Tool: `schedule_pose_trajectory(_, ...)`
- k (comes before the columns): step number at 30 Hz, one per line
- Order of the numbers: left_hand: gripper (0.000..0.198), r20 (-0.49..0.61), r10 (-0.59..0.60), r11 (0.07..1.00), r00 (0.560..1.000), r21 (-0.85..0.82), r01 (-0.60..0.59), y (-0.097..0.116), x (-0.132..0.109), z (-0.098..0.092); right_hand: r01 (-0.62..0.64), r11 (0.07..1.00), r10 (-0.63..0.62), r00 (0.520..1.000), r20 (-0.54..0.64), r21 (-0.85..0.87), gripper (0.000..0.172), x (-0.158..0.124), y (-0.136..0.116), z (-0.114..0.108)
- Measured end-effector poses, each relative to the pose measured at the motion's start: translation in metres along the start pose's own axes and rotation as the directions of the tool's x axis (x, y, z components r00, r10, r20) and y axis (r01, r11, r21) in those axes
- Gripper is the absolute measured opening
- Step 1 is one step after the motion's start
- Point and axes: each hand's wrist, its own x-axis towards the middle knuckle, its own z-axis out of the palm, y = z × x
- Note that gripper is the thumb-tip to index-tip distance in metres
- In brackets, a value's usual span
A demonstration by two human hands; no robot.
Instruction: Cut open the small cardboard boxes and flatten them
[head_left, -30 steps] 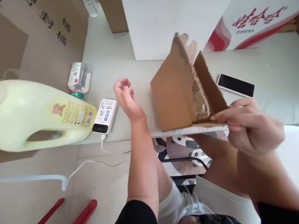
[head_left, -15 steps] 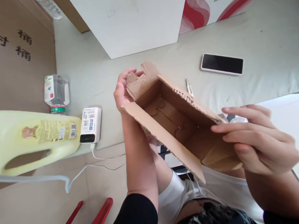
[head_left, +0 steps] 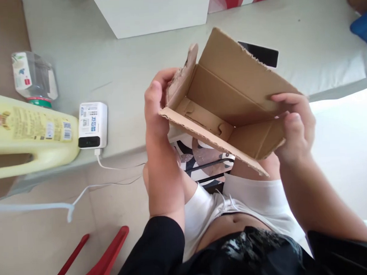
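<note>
- We have the cardboard box [head_left: 233,94] directly between our two hands, its long axis slanting from our left hand [head_left: 156,102], farther out, down to our right hand [head_left: 297,128], nearer our body; neither hand is closer to it, since both touch it.
- Our left hand curls part-closed around the outside of the box's left end, thumb raised beside the torn flap; its fingertips are hidden behind the cardboard.
- Our right hand is bent into a loose pinch at the right end, a finger lying over the inside of the far wall and the thumb by the short wall; how tightly it grips, we cannot tell.
- Our left forearm [head_left: 164,179] runs almost straight forward, while our right forearm [head_left: 320,200] angles inward.
- The box's open side faces up towards us, showing its slotted bottom; it seems held up over the near edge of the counter [head_left: 123,75] and our lap.
- Beyond the far wall, we see a phone [head_left: 260,54] partly covered by it.
- Left of our left hand lies a white power bank [head_left: 93,125], with a yellow jug [head_left: 49,135] just beside it.
</note>
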Motion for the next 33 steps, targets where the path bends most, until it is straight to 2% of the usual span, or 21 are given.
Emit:
schedule_pose_trajectory(3,0.054,0.066,-0.007,0.999,0.998,0.047,0.004,0.001,-0.009,-0.008,0.099,0.992,-0.097,0.995,-0.028,0.074,0.046,-0.006,0.001,0.015)
schedule_pose_trajectory(6,0.044,0.078,0.009,1.0,0.997,0.027,-0.011,0.004,-0.014,-0.018,0.161,0.982,-0.157,0.986,-0.047,0.1,0.054,-0.007,-0.003,0.032)
schedule_pose_trajectory(8,0.035,0.067,0.007,1.0,0.998,-0.001,-0.007,0.007,-0.018,-0.023,0.175,0.979,-0.168,0.983,-0.072,0.106,0.056,-0.006,-0.005,0.042)
schedule_pose_trajectory(10,0.032,0.033,-0.005,1.0,0.999,0.019,0.005,0.012,-0.021,-0.025,0.143,0.978,-0.13,0.987,-0.091,0.151,0.046,-0.003,-0.005,0.05)
schedule_pose_trajectory(12,0.044,-0.015,-0.017,0.999,1.0,0.047,0.017,0.016,-0.024,-0.025,0.109,0.976,-0.096,0.992,-0.077,0.188,0.029,0.0,-0.002,0.054)
schedule_pose_trajectory(13,0.053,-0.033,-0.02,0.999,0.999,0.047,0.022,0.017,-0.025,-0.025,0.1,0.977,-0.089,0.994,-0.064,0.19,0.027,0.002,0.0,0.055)
schedule_pose_trajectory(15,0.068,-0.067,-0.028,0.999,0.997,0.022,0.029,0.017,-0.026,-0.024,0.101,0.98,-0.094,0.994,-0.049,0.171,0.034,0.005,0.004,0.056)
schedule_pose_trajectory(17,0.072,-0.096,-0.028,1.0,0.995,-0.011,0.027,0.016,-0.026,-0.022,0.101,0.983,-0.096,0.995,-0.04,0.153,0.041,0.005,0.005,0.055)
schedule_pose_trajectory(21,0.085,-0.156,0.007,0.999,0.988,0.035,-0.001,0.014,-0.021,-0.016,0.049,0.991,-0.042,0.998,-0.056,0.125,0.042,0.001,0.001,0.054)
schedule_pose_trajectory(25,0.09,-0.22,-0.007,0.998,0.976,0.062,0.021,0.015,-0.018,-0.013,-0.02,0.993,0.027,0.998,-0.056,0.116,0.046,-0.003,-0.003,0.055)
schedule_pose_trajectory(28,0.095,-0.126,0.025,0.997,0.992,0.076,-0.016,0.015,-0.021,-0.018,-0.054,0.993,0.058,0.998,-0.036,0.109,0.045,-0.001,-0.003,0.056)
schedule_pose_trajectory(31,0.106,-0.017,0.143,0.973,0.99,0.185,-0.138,0.012,-0.028,-0.027,-0.064,0.994,0.067,0.997,-0.033,0.09,0.041,0.003,-0.004,0.056)
schedule_pose_trajectory(33,0.105,0.046,0.226,0.942,0.973,0.243,-0.23,0.009,-0.031,-0.034,-0.076,0.995,0.079,0.996,-0.031,0.071,0.039,0.004,-0.004,0.056)
